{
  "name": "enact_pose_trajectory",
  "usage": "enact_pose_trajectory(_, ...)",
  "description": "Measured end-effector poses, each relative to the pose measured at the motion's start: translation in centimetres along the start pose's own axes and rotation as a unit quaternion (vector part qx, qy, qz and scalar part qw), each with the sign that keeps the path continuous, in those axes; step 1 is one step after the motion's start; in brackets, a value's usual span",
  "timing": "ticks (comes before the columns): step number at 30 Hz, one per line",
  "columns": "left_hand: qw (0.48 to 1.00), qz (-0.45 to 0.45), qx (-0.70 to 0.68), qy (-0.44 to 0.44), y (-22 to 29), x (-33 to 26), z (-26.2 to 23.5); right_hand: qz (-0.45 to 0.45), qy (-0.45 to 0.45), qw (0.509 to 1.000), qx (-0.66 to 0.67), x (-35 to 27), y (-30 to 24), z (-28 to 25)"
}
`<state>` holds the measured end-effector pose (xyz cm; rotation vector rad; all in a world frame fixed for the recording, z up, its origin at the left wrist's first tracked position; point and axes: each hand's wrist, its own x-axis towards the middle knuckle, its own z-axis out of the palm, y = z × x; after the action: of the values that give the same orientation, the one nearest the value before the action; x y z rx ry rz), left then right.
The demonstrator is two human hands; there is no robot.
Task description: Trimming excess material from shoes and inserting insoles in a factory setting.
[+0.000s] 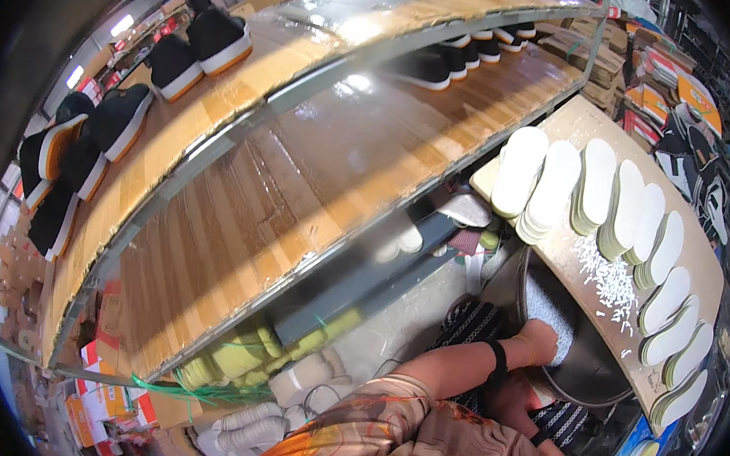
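Note:
My left hand (541, 341) reaches over the near rim of a dark bucket (598, 371), with a black band round the wrist. Speckled grey-white material (548, 302) shows inside the bucket, and the fingers are mostly out of sight against it. Lower down, my right hand (525, 397) lies in shadow by the bucket's near side; its fingers are hidden. Beyond the bucket, a light board (542, 263) carries a row of white insole stacks (596, 182). A scatter of small white pieces (608, 277) lies on the board between the stacks and the bucket.
A two-level rack with a tape-covered shelf (300, 180) fills the left and middle. Black shoes with white soles (217, 41) stand on its upper level, more (446, 63) on the lower. Green bundles (239, 355) lie beneath. Black-and-white shoe pieces (696, 164) hang at far right.

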<state>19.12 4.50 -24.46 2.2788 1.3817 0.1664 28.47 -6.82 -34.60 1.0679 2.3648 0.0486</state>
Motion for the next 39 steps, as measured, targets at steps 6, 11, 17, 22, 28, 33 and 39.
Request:
enact_pose_trajectory(6,0.999,-0.022,-0.003,-0.024,0.4,-0.3,-1.4,0.014,-0.041,0.993,0.109,-1.6,0.6,-5.6)
enact_pose_trajectory(11,0.999,0.009,0.005,-0.046,0.3,-0.3,-1.8,-0.001,-0.007,0.994,0.113,-1.8,0.3,-5.8)
enact_pose_trajectory(17,0.998,-0.027,-0.048,-0.041,0.0,-0.9,-2.1,0.003,0.041,0.992,0.119,-1.9,-0.2,-5.7)
enact_pose_trajectory(22,0.998,-0.007,-0.064,-0.009,0.0,-0.5,-1.7,-0.023,0.063,0.988,0.140,-2.5,0.2,-6.2)
enact_pose_trajectory(28,0.998,-0.015,-0.048,-0.026,-0.3,-0.5,-2.1,-0.007,0.107,0.976,0.190,-2.0,0.6,-6.9)
enact_pose_trajectory(33,0.999,-0.004,-0.036,-0.012,1.6,0.5,-2.3,-0.013,0.127,0.943,0.307,-3.0,4.2,-9.0)
enact_pose_trajectory(39,0.999,-0.025,-0.006,-0.019,1.4,-0.1,-2.2,-0.114,0.054,0.794,0.595,-7.3,8.9,-7.6)
